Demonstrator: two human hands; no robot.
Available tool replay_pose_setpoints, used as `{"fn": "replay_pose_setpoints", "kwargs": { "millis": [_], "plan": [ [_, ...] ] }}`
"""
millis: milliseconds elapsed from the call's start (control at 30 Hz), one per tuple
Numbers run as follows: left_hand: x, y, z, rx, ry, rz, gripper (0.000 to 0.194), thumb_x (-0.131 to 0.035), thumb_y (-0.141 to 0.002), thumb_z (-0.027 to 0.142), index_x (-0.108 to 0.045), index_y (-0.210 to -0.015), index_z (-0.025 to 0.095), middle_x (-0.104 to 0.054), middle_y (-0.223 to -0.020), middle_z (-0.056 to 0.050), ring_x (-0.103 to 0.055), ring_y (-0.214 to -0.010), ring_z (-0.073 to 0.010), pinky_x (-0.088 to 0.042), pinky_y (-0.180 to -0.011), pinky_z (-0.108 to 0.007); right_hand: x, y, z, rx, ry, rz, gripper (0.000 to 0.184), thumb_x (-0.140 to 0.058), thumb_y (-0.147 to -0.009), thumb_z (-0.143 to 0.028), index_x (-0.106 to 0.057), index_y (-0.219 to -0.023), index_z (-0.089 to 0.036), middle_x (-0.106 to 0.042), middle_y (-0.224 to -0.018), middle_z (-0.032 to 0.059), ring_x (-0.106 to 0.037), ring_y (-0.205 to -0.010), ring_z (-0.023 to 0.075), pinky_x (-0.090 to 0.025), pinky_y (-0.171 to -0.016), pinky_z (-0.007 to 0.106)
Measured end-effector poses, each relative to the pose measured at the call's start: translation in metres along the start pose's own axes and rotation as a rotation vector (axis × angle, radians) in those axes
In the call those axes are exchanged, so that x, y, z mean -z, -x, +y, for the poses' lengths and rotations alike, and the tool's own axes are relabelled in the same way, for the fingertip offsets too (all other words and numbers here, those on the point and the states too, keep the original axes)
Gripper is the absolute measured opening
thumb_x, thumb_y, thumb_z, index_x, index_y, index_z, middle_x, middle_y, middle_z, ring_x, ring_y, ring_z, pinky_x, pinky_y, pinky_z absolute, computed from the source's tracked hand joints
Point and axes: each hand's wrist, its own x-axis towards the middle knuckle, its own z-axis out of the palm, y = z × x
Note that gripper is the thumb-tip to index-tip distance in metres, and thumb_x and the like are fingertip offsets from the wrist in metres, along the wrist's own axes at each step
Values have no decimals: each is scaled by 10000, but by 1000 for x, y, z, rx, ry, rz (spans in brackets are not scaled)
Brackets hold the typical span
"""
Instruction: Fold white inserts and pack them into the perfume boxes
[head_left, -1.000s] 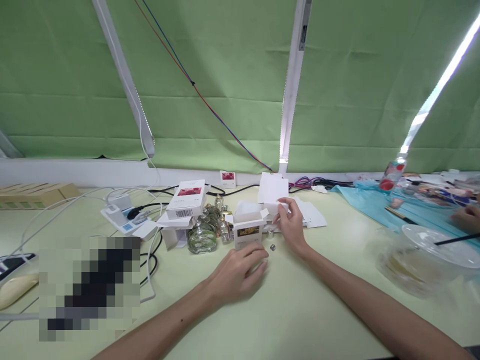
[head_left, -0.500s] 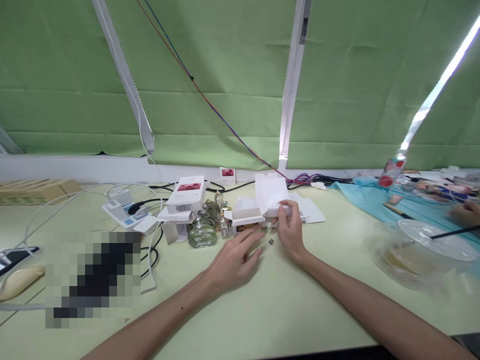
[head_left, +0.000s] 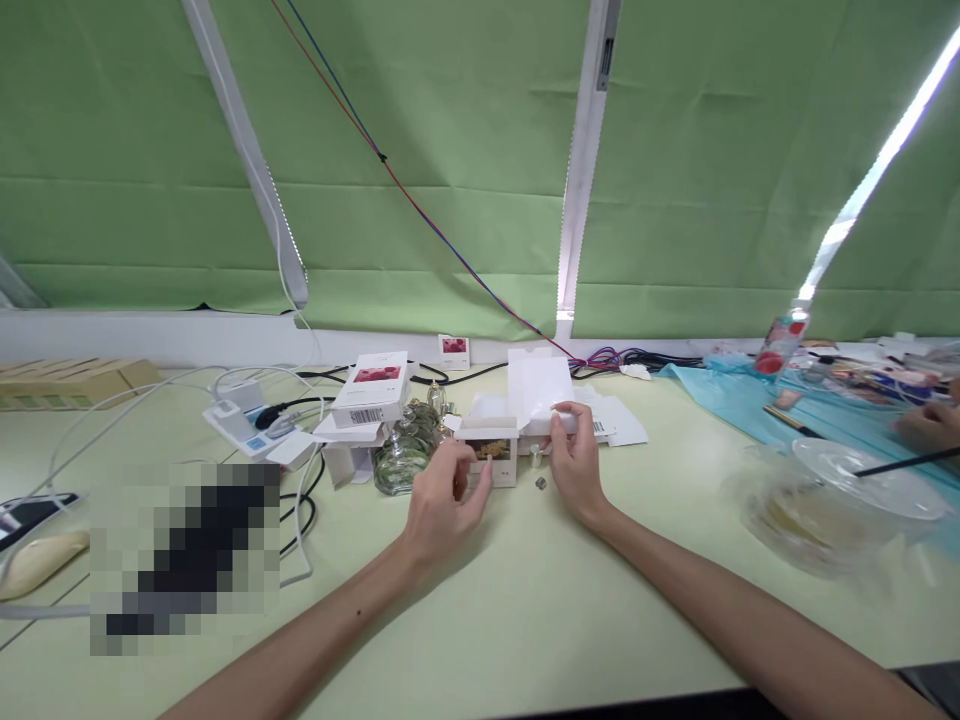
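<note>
A small white open box (head_left: 493, 448) with a gold label stands at the middle of the pale green table (head_left: 525, 620). My left hand (head_left: 442, 500) has its fingers curled against the box's left front. My right hand (head_left: 576, 460) pinches a white folded carton (head_left: 536, 395) with a raised flap just right of the box. A tiny silver cap (head_left: 541, 484) lies on the table between my hands. Clear glass perfume bottles (head_left: 401, 455) cluster to the left of the box.
A white box with a red picture and barcode (head_left: 371, 390) lies on other cartons at the left. A power strip (head_left: 240, 425) and cables sit further left. A clear plastic bowl (head_left: 847, 495) stands at right, near another person's hand (head_left: 926, 425) on a blue cloth.
My left hand has risen from lying flat on the table and moved up to the small box's left front. My right hand stayed on the white carton.
</note>
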Motion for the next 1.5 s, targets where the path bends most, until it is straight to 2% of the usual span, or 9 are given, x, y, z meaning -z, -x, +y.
{"fn": "replay_pose_setpoints", "kwargs": {
  "millis": [100,200,367,567,800,967,1100,1367,1500],
  "plan": [
    [3,-5,-1,29,-44,102,236,-660,-868,168,-491,-1030,197,-443,-769,48,-402,-510,-49,-381,-480,-187,0,1,-2,-5,3,-2,275,-483,-965,-482,-490,-1111,-249,-609,-769,-7,-643,-610,175,-506,-516,297],
    [5,-9,1,27,-115,95,349,-638,-871,155,-521,-1199,187,-503,-992,-44,-433,-557,-43,-454,-525,-210,1,2,-3,-6,3,-7,270,-484,-964,-484,-492,-1104,-253,-603,-735,-16,-641,-604,176,-500,-498,289],
    [5,-9,1,29,-118,47,269,-602,-867,126,-605,-1131,181,-504,-1199,-115,-466,-548,-22,-475,-512,-211,0,2,-3,-16,6,-10,270,-486,-963,-480,-491,-1112,-255,-596,-682,-27,-628,-584,181,-493,-482,290],
    [4,-8,1,20,-59,11,108,-569,-864,83,-564,-919,175,-615,-1101,-70,-471,-525,-24,-443,-496,-183,0,1,-1,-16,-2,-3,281,-475,-967,-482,-477,-1134,-256,-603,-749,-15,-633,-607,178,-503,-521,303],
    [9,-11,-1,-93,-49,81,170,-577,-866,79,-556,-994,188,-696,-959,-26,-460,-505,-34,-405,-483,-169,0,0,-2,-10,-2,13,285,-474,-966,-474,-465,-1138,-246,-605,-826,1,-607,-595,154,-496,-561,301],
    [14,-13,2,-80,-109,130,146,-626,-834,149,-566,-962,186,-569,-644,56,-397,-435,-45,-343,-434,-178,1,0,0,0,2,15,281,-475,-970,-471,-467,-1144,-250,-602,-852,8,-587,-589,148,-473,-533,289],
    [15,-14,5,70,-52,66,109,-612,-835,206,-549,-924,195,-395,-497,109,-367,-383,-56,-334,-424,-184,1,-1,0,0,-1,15,288,-477,-966,-476,-466,-1143,-250,-602,-857,10,-578,-581,148,-466,-521,290],
    [12,-13,3,523,225,-40,197,-613,-848,337,-544,-973,201,-548,-608,62,-386,-412,-63,-307,-402,-181,1,-2,-2,17,14,15,283,-468,-966,-472,-472,-1132,-242,-612,-935,33,-599,-627,152,-484,-562,306],
    [8,-9,3,494,156,-141,295,-599,-855,337,-598,-1108,185,-450,-496,94,-352,-392,-75,-283,-403,-186,1,-2,-1,18,1,23,292,-472,-965,-473,-474,-1147,-244,-614,-950,39,-606,-638,156,-495,-563,310]
  ]
}}
